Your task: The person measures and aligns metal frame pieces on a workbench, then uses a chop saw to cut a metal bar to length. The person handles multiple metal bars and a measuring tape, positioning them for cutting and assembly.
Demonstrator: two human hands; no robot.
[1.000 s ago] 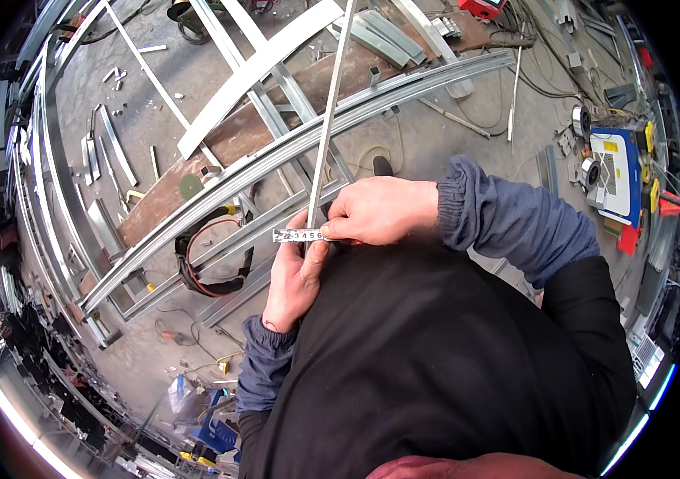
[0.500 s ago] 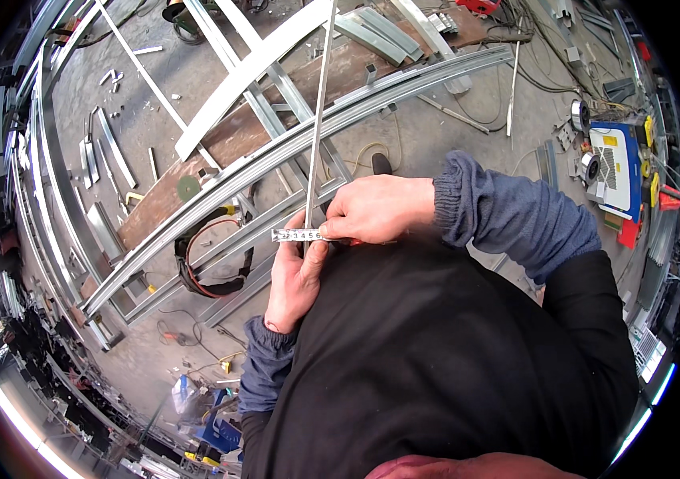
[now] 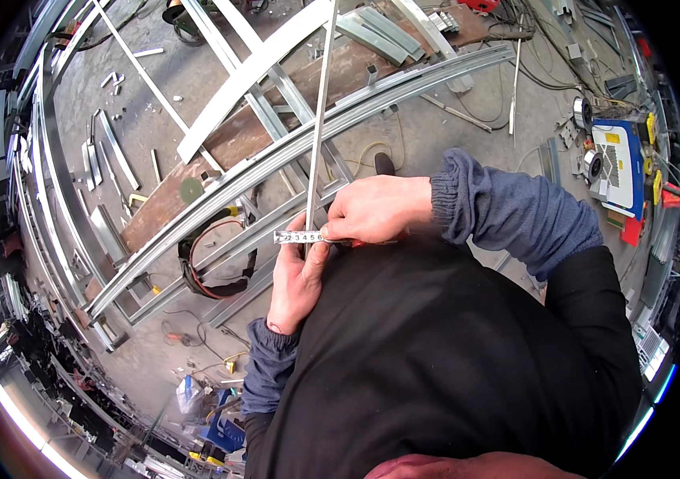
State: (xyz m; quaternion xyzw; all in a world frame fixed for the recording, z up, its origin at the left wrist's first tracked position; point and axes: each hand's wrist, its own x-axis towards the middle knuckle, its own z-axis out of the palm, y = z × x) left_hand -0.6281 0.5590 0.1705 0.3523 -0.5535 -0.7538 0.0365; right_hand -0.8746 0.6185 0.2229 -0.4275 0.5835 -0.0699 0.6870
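Starting left of the fingers, there's a black hoop with an orange edge (image 3: pixel 240 283) by the metal frame. Not touching the hands, but I'd guess the bar could clip it if its lower end swings that way.

Next, the tape blade (image 3: pixel 296 237). Its free tip pokes out left of the left thumb, and the rest runs flat across to the right fingertips. Nothing looks hooked at that tip, so a small twist from the right side could skew the reading.

The left hand (image 3: pixel 295 283) has its fingers curled around the low end of a thin metal bar (image 3: pixel 320 136), thumb in front, just under the blade. The bar runs up and away from those fingers, past a long frame rail (image 3: pixel 388 100). Long lever, tiny grip: imo a bump at the far end, or a relaxed thumb, and the bar tilts under the tape.

Right of that, the right hand (image 3: pixel 384 207) pinches the blade between thumb and finger. If that pinch slips, the blade could slide or snap back. Something red shows under the palm; can't tell if it's the tape's case.
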